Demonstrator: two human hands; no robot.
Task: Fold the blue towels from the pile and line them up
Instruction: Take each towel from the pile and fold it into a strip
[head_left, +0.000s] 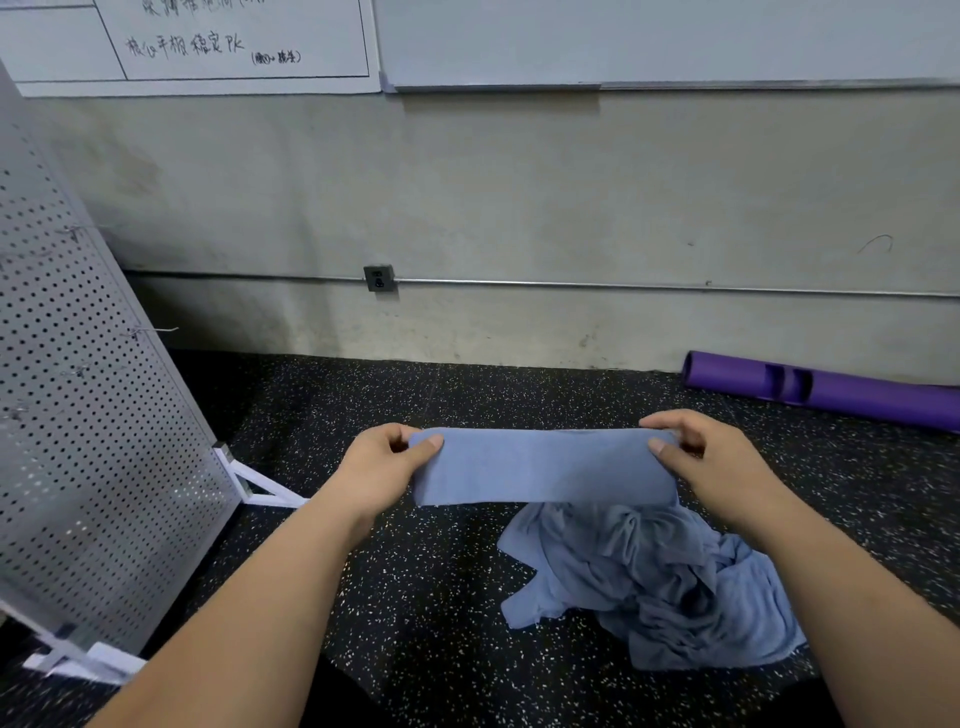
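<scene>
**Towel held taut between two hands**

Above the speckled floor (415, 597), the left hand (376, 470) and right hand (711, 467) each pinch one end of a folded blue towel (545, 467), stretched flat between them. Just below the right-hand grip lies the crumpled towel pile (665, 587). Beyond it rests a purple tube (852, 389).

Bare forearms reached in from seven and five o'clock, ending in the left hand (380, 467) and right hand (719, 462). Both thumbnails were trimmed short and plain.

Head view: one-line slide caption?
Both hands, left hand and right hand, pinch a folded blue towel taut above the crumpled towel pile.
</scene>
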